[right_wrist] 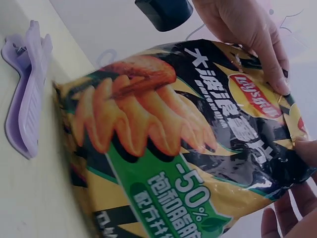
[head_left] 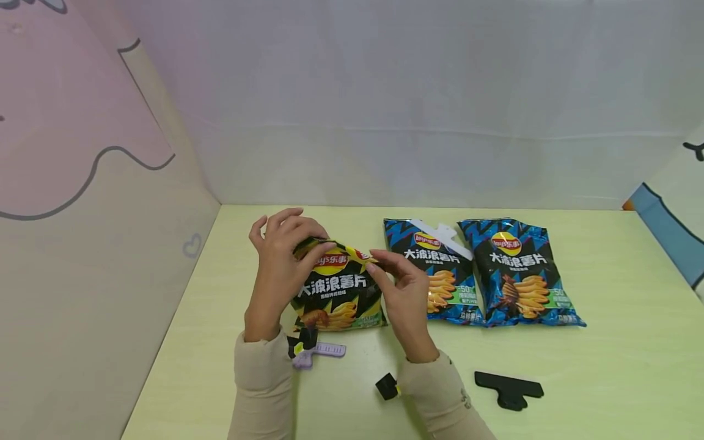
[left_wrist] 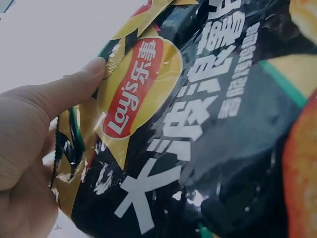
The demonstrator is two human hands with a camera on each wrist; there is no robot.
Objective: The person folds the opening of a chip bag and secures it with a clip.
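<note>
The left hand [head_left: 277,269] pinches the top left corner of the yellow bag [head_left: 338,293], with its thumb lying on the front by the red logo and its fingers curled behind. The right hand [head_left: 404,293] pinches the top right corner of the same bag with its fingertips. The bag sits between the two hands, and both are just as close to it. It stands up tall on the table [head_left: 605,366], with its long way running from the top edge the hands hold down to the bottom edge on the table. The top edge is folded over a little.

The bag is shiny, crinkly and puffy, black and yellow, with wavy chips drawn on it.

Just below the left wrist lies a purple clip [head_left: 319,352], long, flat and ridged plastic. To the right of the right hand lie two blue bags [head_left: 522,275] flat, side by side. A white clip [head_left: 440,235] lies on the nearer one. A black clip [head_left: 508,389] lies on the table, below them and right of the right sleeve.
</note>
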